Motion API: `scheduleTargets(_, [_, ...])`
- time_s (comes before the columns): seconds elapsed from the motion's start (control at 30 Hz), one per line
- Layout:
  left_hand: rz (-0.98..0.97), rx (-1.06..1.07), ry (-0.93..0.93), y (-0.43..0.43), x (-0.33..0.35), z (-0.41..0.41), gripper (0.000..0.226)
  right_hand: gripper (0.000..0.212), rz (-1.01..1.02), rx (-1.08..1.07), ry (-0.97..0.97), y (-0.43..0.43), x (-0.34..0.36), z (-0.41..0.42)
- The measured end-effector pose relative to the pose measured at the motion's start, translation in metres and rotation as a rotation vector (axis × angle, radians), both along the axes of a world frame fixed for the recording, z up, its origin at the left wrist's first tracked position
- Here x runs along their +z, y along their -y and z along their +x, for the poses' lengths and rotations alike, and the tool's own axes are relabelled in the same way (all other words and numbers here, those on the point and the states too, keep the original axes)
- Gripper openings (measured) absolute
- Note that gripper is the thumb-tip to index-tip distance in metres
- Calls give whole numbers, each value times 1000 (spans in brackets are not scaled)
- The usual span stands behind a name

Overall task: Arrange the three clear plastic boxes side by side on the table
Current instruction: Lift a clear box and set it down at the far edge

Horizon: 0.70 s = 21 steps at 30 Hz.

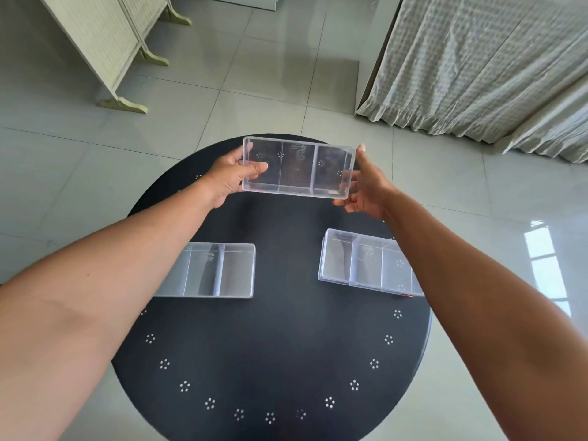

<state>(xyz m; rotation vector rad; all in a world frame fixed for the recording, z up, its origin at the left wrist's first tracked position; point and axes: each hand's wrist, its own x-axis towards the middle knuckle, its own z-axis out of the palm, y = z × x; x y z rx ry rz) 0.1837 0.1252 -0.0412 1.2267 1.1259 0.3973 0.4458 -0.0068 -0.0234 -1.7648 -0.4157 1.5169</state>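
Observation:
Three clear plastic boxes with inner dividers are over a round black table [273, 345]. One clear box [297, 168] is at the table's far edge, tilted toward me. My left hand [230, 179] grips its left end, thumb over the rim. My right hand [366, 186] holds its right end, fingers under and beside it. A second clear box [216, 270] lies flat at the left, partly hidden by my left forearm. The third clear box [366, 261] lies at the right, its right end hidden by my right forearm.
The table stands on a pale tiled floor [270, 74]. A folding screen [105, 43] stands at the far left. A bed with a hanging checked cover [477, 65] is at the far right. White dot patterns ring the table's edge.

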Motion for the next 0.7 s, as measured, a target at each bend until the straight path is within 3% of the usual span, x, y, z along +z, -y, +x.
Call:
scheduleTargets(0.2, [-40,178,-18,3,-15,15,70,40,-22,83,161,-2,-12,-3])
scheduleTargets(0.27, [-39,204,-56,4,-22,22,59,29,-31,70,221,-3,-18,-5])
scheduleTargets(0.5, [-37,236,-125,7,-37,43,40,30,-51,27,350,-15,-31,-3])
scheduleTargets(0.7, [24,241,-191,5,-39,54,48,20,-80,-19,340,-19,-42,3])
